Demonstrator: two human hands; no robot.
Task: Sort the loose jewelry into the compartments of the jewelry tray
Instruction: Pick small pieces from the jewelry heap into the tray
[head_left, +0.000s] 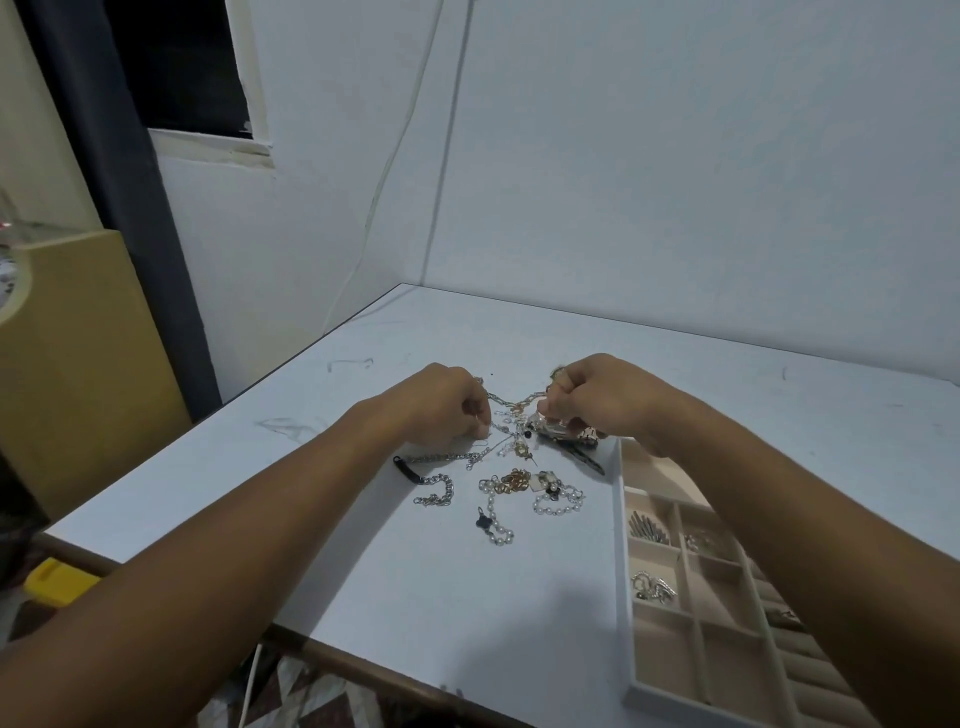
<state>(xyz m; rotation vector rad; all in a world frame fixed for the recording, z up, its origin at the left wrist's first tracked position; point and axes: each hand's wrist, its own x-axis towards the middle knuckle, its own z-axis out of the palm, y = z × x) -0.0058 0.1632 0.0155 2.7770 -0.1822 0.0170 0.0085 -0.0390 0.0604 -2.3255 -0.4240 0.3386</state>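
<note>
- A white tabletop (727, 395) fits into a corner of pale walls, with a dark window (176, 67) high on the left and a thin cable (395, 156) running down the wall
- The tangled chains (511, 408) stretch left to right over mid-tabletop; the left hand (447, 410) and right hand (608, 400) each hold one end in a narrow, pinching grip
- The jewelry tray (621, 545) lies at the right, its long axis running away from the person, and the right forearm crosses over it
- Nearer lie a silver chain (434, 486) and pearl strands (558, 504)

loose jewelry (511, 480) on table (467, 597) centre | jewelry tray (621, 545) to its right | hands above pile's far side
</note>
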